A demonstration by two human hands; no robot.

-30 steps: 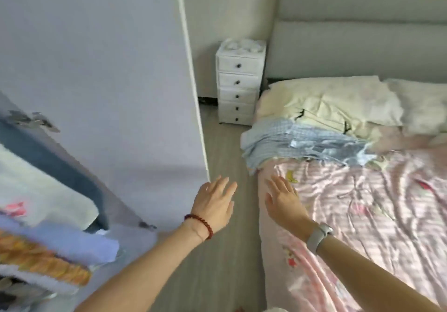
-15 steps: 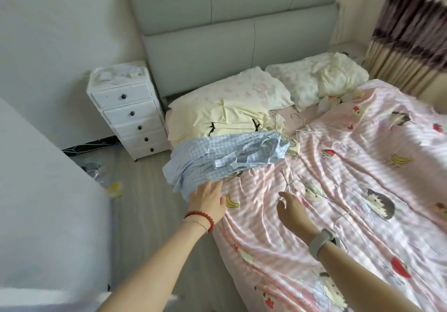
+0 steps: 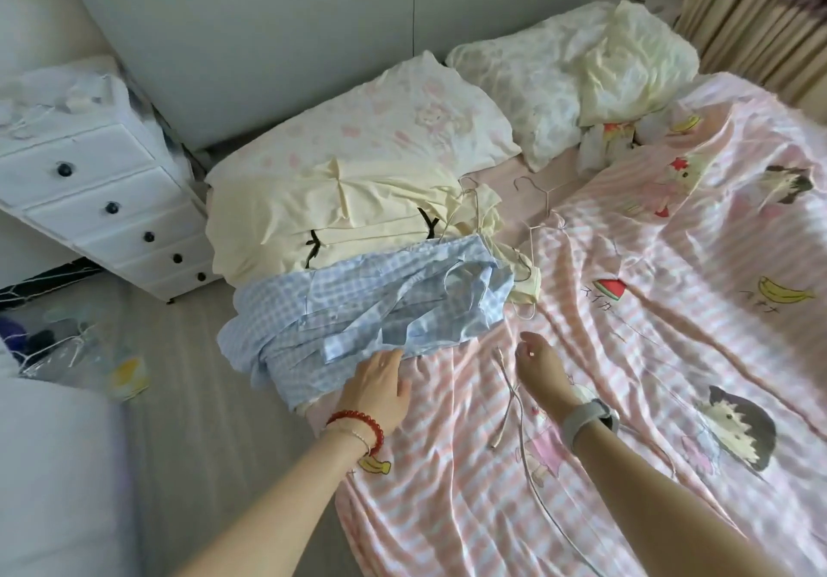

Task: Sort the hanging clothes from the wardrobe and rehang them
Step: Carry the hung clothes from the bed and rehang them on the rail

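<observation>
A wide bed (image 3: 671, 375) fills most of the room, covered by a pink and white striped sheet with cartoon pictures of fruit and children. On the bed, close to its left edge, lies a crumpled blue and white checked garment (image 3: 358, 303). Just behind the blue garment lies a folded pale yellow garment with black ribbon ties (image 3: 340, 214). Behind the yellow one sits a white pillow with faint pink prints (image 3: 402, 128). To the right of the blue garment lie thin pale wire hangers (image 3: 537, 200), and one long pale hanger (image 3: 508, 393) lies in front of it on the sheet. Behind the pillow stands a soft grey headboard (image 3: 268, 30). To the left of the blue garment, on the grey floor (image 3: 201, 420), stands a small white chest of drawers with dark knobs (image 3: 107, 205).

The left hand (image 3: 380, 393) wears a red bead bracelet. Its fingers (image 3: 385, 364) are straight and close together, and their tips slip under the front edge of the blue garment. The right hand (image 3: 539, 368) wears a grey wrist band and hovers just beside the long pale hanger, to the right of the blue garment's front edge. Its fingers are curled in, but I cannot tell if they pinch anything.
</observation>
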